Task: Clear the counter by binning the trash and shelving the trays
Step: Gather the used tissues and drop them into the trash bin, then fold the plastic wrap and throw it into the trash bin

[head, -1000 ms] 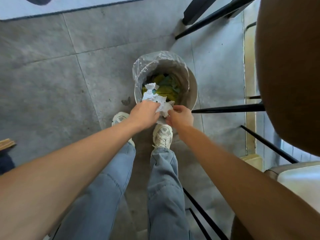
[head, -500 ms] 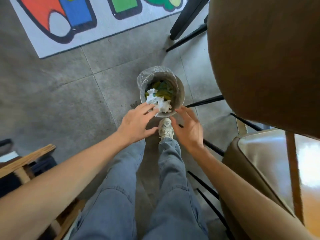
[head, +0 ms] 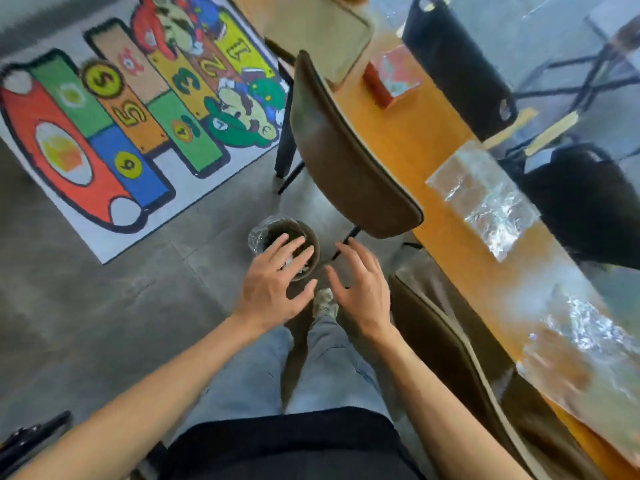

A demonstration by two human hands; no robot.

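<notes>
Standing over the lined bin (head: 313, 241) at frame centre, a person spreads both hands (head: 273, 285) (head: 360, 289), fingers wide and empty. Loose tissue near the rim could spill if bumped.

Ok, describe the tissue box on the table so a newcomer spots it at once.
Find the long orange table on the right. Toward its far end, just beyond the brown chair back, sits the tissue box. It is the only red, boxy item there; its neighbour is a flat beige tray.
</notes>
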